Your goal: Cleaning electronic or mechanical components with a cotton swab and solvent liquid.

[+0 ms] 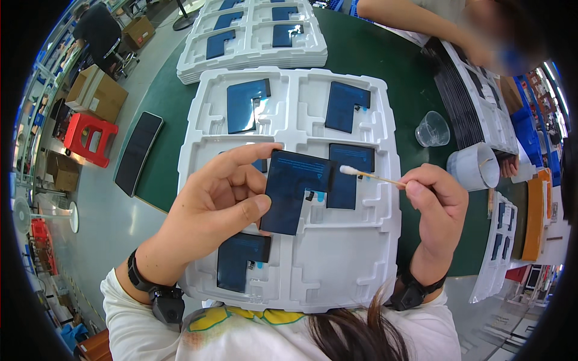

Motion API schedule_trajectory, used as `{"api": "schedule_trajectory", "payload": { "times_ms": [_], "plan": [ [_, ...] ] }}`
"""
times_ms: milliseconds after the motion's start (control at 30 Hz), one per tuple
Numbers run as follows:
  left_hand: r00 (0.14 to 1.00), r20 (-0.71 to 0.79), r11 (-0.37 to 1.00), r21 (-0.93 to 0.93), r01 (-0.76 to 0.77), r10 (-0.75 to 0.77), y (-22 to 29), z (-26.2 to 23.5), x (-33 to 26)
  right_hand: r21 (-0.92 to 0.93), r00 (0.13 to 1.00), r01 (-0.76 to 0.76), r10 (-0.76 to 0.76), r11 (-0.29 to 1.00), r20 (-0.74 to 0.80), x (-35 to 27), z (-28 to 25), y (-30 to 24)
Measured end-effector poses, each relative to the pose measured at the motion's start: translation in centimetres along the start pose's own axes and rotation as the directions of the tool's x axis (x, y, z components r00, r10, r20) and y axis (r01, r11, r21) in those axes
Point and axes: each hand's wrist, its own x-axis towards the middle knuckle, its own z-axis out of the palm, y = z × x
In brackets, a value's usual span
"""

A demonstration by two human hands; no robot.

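My left hand grips a dark blue, L-shaped battery pack by its left edge, holding it up above a white plastic tray. Between thumb and fingers of my right hand is a cotton swab. Its white tip is close to the pack's right edge; whether they touch I cannot tell. Several similar packs lie in the tray's compartments, one at the far left, another at the far right. A further pack lies at the near left. The lower right compartment holds no pack.
Behind stands a stack of white trays with more packs. A phone lies on the green table's left side. At right are a clear cup, a white tub and a stack of black trays, where another person's arm reaches.
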Motion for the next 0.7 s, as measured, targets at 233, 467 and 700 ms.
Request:
{"api": "schedule_trajectory", "payload": {
  "times_ms": [233, 467, 700],
  "plan": [
    [1.0, 0.003, 1.0, 0.005, -0.012, 0.012, -0.34, -0.2, -0.08, -0.027, 0.997, 0.053, -0.051, 0.998, 0.055, 0.03, 0.2, 0.51],
    [1.0, -0.008, 1.0, 0.027, -0.004, 0.004, -0.21, -0.14, -0.03, -0.058, 0.997, 0.047, -0.043, 0.997, 0.067, -0.04, 0.26, 0.25],
    [1.0, -0.017, 1.0, 0.003, -0.003, 0.003, -0.19, -0.04, -0.08, -0.066, 0.991, 0.052, -0.043, 0.996, 0.13, -0.06, -0.12, -0.29]
  ]
}}
